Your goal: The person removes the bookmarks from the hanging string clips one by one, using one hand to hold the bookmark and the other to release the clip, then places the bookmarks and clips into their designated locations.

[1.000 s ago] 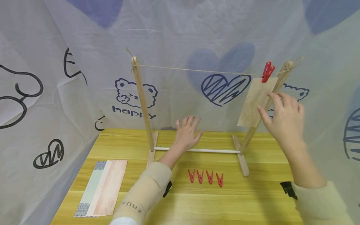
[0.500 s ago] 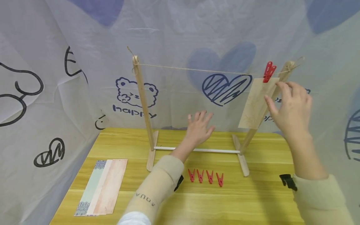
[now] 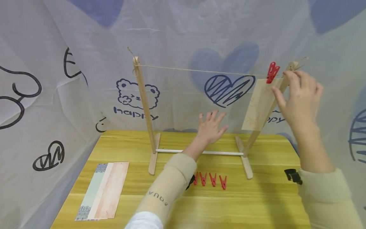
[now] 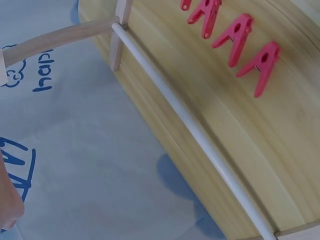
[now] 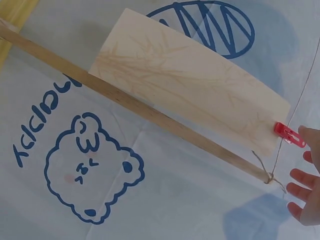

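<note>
A cream card [image 3: 258, 106] with a faint bamboo print hangs from a string [image 3: 194, 70] at the right end, held by a red clothespin [image 3: 272, 73]. My right hand [image 3: 304, 98] is raised beside the card's upper right corner. In the right wrist view its fingers are loosely bent and spread near the clothespin [image 5: 290, 134], gripping nothing. My left hand [image 3: 211, 128] hovers past the white rod with fingers spread, holding nothing; only a bit of it shows in the left wrist view. Several red clothespins [image 3: 213, 180] lie in a row on the table, one partly behind the left sleeve.
A wooden post [image 3: 145, 105] on the left and another [image 3: 253, 140] on the right carry the string, joined low by a white rod [image 3: 223, 153]. Overlapping paper strips [image 3: 112, 187] lie at the table's left. A printed cloth [image 3: 177, 38] hangs behind.
My right hand has risen from the card's middle to beside its top corner. The left hand has moved right and slightly up, its fingers still spread. The card stays hanging.
</note>
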A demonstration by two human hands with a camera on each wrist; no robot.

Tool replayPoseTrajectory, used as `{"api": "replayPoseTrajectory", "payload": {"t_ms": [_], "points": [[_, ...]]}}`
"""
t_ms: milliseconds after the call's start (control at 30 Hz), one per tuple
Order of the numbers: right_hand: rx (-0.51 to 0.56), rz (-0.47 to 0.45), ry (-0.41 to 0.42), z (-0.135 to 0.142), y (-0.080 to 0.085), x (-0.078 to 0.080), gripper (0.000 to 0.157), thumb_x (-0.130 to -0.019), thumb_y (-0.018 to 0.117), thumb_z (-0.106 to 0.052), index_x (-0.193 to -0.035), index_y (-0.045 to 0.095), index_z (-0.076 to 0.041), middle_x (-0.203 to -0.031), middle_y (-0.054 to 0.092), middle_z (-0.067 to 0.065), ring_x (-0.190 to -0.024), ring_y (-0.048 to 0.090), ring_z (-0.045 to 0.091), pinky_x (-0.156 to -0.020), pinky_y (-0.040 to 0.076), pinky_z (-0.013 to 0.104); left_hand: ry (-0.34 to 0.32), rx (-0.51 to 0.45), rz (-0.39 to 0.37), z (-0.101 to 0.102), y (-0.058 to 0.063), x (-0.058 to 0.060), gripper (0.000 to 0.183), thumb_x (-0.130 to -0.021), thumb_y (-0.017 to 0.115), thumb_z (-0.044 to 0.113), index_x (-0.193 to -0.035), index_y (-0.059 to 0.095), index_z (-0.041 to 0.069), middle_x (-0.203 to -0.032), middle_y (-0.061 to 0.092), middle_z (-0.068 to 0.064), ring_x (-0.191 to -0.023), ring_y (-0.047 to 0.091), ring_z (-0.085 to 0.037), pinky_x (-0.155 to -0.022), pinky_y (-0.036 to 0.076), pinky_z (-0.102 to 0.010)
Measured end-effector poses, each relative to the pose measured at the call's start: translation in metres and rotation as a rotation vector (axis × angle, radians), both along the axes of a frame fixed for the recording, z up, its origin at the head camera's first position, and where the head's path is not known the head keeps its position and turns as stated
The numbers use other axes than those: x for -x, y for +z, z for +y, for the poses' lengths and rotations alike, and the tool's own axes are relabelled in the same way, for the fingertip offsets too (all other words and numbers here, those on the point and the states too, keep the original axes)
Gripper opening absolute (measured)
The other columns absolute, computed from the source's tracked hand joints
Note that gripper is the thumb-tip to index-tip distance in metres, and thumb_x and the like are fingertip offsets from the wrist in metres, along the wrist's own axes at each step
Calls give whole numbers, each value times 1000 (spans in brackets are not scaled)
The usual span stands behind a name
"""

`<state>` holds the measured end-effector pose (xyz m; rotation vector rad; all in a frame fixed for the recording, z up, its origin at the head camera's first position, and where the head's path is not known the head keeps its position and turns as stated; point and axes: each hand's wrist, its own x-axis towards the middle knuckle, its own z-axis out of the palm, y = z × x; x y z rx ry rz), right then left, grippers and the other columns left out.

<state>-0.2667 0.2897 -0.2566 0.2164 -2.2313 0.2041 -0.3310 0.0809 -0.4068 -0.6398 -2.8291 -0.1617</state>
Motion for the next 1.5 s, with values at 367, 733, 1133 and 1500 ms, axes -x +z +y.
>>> {"api": "replayPoseTrajectory", "payload": {"t_ms": [367,733,1133,1500], "points": [[-13,-107,-38,-1,21,4,52,-91,55,-32,-135,35,-12,-137,33,16,-125,28,37,-98,17,53,7,-61,-41,20,0,-1,56,-93,21,59,-143,20,33,-149,19,-2,-132,24,-22,-104,16,-52],[-15,-291,-38,-1,38,11,55,-93,51,-31,-141,28,-16,-144,21,16,-133,13,34,-101,5,54,16,-177,-126,42,1,-6,57,-93,26,59,-143,19,34,-148,20,-1,-133,24,-23,-105,16,-52],[-81,-461,-50,1,58,19,60,-94,46,-39,-145,22,-17,-149,7,17,-135,1,37,-100,-1,59,-9,-209,-162,57,0,-10,55,-93,27,57,-143,19,33,-149,20,-1,-133,22,-21,-106,15,-51],[-121,-536,-36,2,71,30,61,-93,44,-44,-144,24,-18,-150,4,19,-135,-2,42,-99,-4,63,-3,-230,-194,71,7,-12,56,-93,22,59,-144,19,34,-148,20,1,-133,21,-19,-106,13,-49]]}}
